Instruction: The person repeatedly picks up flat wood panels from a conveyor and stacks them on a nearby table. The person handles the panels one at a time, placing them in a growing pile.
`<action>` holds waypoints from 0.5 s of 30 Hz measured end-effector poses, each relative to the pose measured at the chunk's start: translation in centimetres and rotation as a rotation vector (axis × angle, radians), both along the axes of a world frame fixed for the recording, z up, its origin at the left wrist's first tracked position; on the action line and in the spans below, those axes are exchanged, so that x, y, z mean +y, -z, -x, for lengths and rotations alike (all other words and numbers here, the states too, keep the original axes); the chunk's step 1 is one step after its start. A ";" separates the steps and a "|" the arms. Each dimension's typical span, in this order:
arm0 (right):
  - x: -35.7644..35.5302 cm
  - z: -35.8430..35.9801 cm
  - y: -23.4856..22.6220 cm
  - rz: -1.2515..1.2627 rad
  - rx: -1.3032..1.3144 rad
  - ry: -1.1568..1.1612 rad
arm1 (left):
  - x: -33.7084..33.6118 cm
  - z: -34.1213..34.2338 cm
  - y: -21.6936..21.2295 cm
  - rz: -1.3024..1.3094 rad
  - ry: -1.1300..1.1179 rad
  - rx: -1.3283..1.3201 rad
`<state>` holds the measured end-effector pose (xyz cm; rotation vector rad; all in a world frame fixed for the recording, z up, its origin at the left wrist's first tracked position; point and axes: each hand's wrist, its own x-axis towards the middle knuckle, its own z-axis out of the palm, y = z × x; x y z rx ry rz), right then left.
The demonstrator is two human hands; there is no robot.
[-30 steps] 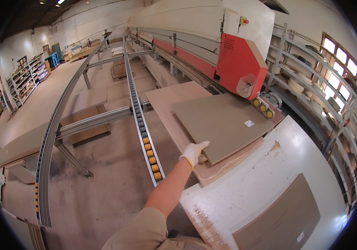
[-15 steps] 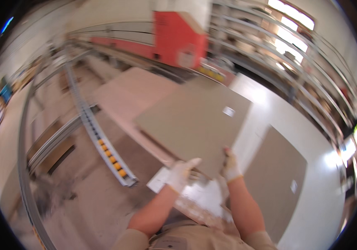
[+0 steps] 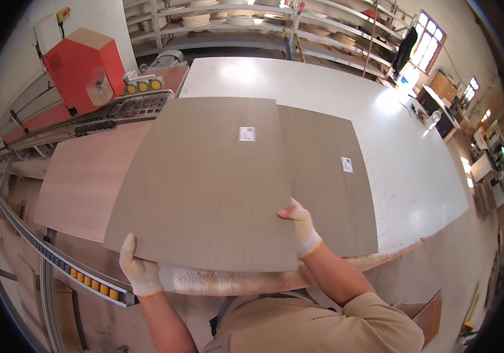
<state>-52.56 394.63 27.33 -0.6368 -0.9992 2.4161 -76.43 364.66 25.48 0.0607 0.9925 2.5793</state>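
Observation:
A large grey-brown wood panel [image 3: 205, 188] with a small white label spans the space before me. My left hand [image 3: 139, 267], in a white knit glove, grips its near left corner, thumb on top and fingers underneath. At its right edge my right hand [image 3: 302, 228] is closed on it, gloved too, with a reddish thumb tip lying on the face. Partly covered by this panel, a second grey-brown panel [image 3: 334, 200] with its own label rests on the white table [image 3: 411, 153]. A pinkish board [image 3: 87, 176] shows to the left, its right part hidden.
A red machine housing [image 3: 84, 70] with yellow-faced rollers [image 3: 143, 86] stands at the far left. Along the left runs a roller rail [image 3: 81, 276]. Metal shelves [image 3: 222, 41] with round pieces line the back. A clear bottle [image 3: 434, 119] stands at the table's far right.
My view has swung right. The held panel has moved from beside the machine, over the pinkish board, to the white table, and now overlaps the second panel. Both hands keep hold.

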 end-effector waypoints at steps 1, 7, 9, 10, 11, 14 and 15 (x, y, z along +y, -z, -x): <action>0.1 -2.2 -0.2 -0.017 -0.028 0.024 | 0.5 -1.5 -0.2 0.005 0.023 -0.005; 4.4 -13.0 0.8 0.103 0.084 0.138 | 7.6 -10.0 -1.0 -0.029 0.140 -0.025; 5.7 -15.5 1.4 0.078 0.065 0.204 | 9.8 -11.4 -0.5 -0.007 0.195 -0.077; 6.4 -16.8 1.5 0.076 0.043 0.222 | 10.7 -12.2 0.1 -0.016 0.226 -0.094; 6.9 -17.8 1.5 0.082 0.030 0.240 | 11.6 -12.9 0.2 -0.017 0.257 -0.102; 8.7 -20.2 1.5 0.102 0.035 0.256 | 14.0 -16.0 0.0 -0.006 0.266 -0.136; 9.3 -20.8 1.5 0.112 0.041 0.252 | 14.4 -17.0 -0.2 0.008 0.266 -0.139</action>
